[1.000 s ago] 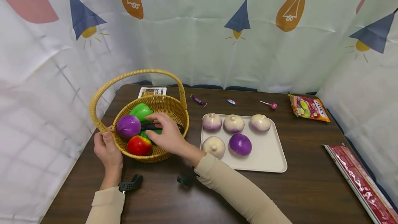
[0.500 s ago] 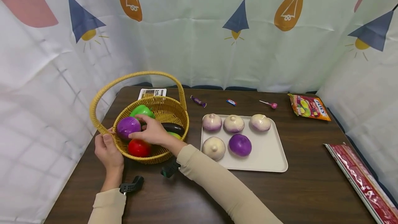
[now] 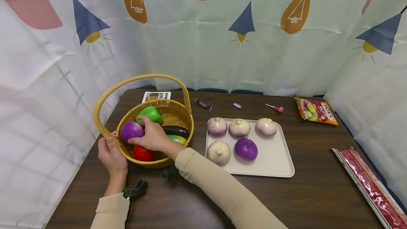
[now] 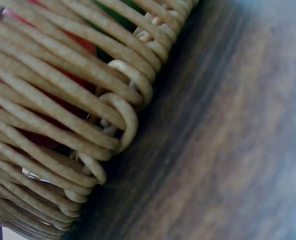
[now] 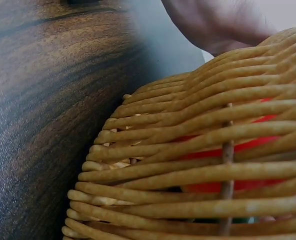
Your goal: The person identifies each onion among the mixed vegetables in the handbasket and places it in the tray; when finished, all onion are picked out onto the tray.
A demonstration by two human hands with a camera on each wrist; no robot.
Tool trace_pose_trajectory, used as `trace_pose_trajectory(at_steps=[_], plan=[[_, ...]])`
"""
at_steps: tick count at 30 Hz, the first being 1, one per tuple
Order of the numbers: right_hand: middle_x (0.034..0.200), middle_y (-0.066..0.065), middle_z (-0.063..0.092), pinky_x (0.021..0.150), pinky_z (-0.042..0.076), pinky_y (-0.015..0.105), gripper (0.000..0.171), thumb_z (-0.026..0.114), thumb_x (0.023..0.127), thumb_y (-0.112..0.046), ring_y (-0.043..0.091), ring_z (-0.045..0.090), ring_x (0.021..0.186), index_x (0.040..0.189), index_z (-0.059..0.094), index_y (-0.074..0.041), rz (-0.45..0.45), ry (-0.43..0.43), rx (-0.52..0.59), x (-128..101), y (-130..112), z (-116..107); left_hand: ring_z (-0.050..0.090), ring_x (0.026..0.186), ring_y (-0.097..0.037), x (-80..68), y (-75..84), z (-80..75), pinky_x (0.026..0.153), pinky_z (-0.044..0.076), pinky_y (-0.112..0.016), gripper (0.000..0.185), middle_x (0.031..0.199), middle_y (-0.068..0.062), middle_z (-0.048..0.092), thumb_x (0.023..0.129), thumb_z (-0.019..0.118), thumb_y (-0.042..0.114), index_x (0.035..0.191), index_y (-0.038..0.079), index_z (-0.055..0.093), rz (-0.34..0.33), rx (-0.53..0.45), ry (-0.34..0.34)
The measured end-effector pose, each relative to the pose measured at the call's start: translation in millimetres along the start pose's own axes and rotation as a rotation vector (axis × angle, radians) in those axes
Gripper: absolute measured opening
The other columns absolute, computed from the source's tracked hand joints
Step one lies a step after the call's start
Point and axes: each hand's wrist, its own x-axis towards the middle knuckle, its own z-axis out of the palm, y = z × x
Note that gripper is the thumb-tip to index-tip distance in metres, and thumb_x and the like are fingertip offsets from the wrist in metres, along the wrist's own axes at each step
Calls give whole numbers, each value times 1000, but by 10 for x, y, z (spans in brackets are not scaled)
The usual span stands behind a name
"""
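Observation:
My left hand [image 3: 112, 156] grips the rim of the yellow wicker basket [image 3: 187, 117] at its left side, by the foot of the handle. Inside the basket, my right hand [image 3: 154, 135] pinches a purple turnip [image 3: 130, 131] from the right, thumb below and fingers above. A green bell pepper [image 3: 151, 114] lies behind the fingers. The red vegetable [image 3: 143, 153] sits in front, under the hand. An eggplant [image 3: 176, 130] and a green-yellow vegetable [image 3: 177, 139] lie to the right, partly covered by the hand. Both wrist views show mostly woven basket wall [image 4: 53, 90].
Right of the basket, a white tray [image 3: 273, 158] bears several turnips [image 3: 239, 127], one showing its purple side [image 3: 246, 149]. Behind lie a purple-wrapped candy [image 3: 202, 104], a small blue packet [image 3: 236, 105], a lollipop [image 3: 276, 108] and a snack bag [image 3: 316, 111]. A long red package [image 3: 369, 183] lies far right.
My right hand has moved left from above the basket's middle to the purple turnip. The eggplant and green-yellow vegetable show more, and the pepper sits slightly farther right. My left hand keeps its grip.

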Motion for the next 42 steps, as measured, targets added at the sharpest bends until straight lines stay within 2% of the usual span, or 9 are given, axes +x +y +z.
trace_pose_trajectory(at_steps=[3,10,13,18,22,26,32,38,42], plan=[[129,-5,59,85,48,22,75,79,80,-35,6,59,106,144,40,-25,-32,4,6,-13,5,-3,59,95,-15,9,-19,-1,78,46,-19,40,103,-8,66,100,53,31,102,-9,61,1,-1,-4],[129,-1,50,81,50,26,70,76,79,-28,11,55,105,141,45,-28,-60,143,135,-181,-14,-182,60,98,-16,19,-67,-22,77,46,-18,44,105,-7,66,100,52,31,98,-13,59,13,24,-2],[128,2,48,80,51,24,69,75,79,-24,10,54,104,141,45,-25,-89,160,214,-342,22,-362,60,97,-16,27,-63,-24,78,46,-19,47,105,-7,67,100,53,32,99,-15,58,17,19,-1],[125,3,56,80,53,23,67,75,80,-16,11,60,101,139,44,-17,-144,204,346,-652,178,-718,60,97,-17,45,-38,-9,78,46,-20,49,105,-9,68,100,54,33,99,-16,58,32,-7,-6],[126,10,55,82,54,28,68,73,80,-4,17,62,104,139,41,-12,-127,219,470,-961,228,-1056,60,98,-18,50,-25,-3,79,46,-19,48,104,-7,68,99,55,34,98,-14,59,26,-9,-4],[128,16,45,86,53,34,71,70,78,4,27,58,108,140,38,-7,-92,246,467,-1275,281,-1402,61,99,-18,32,-40,-5,80,47,-19,47,104,-6,68,100,54,33,99,-13,59,8,9,-5],[135,14,46,89,51,36,70,72,76,6,30,57,114,138,40,-6,-88,317,408,-1524,787,-1665,61,98,-19,42,-27,-22,80,48,-19,45,106,-8,68,100,52,32,99,-12,60,5,20,-11],[131,14,52,89,49,37,74,73,78,3,27,56,113,140,35,-12,1,394,414,-1826,1240,-1852,61,98,-18,31,-6,-26,80,48,-18,41,106,-7,67,101,52,31,98,-9,61,-14,24,-2],[134,10,45,90,49,29,82,73,79,4,23,53,115,146,30,-15,61,469,393,-2087,1448,-2021,61,98,-19,22,-12,-15,79,49,-18,41,106,-8,67,100,53,32,97,-8,61,-19,1,-5]])
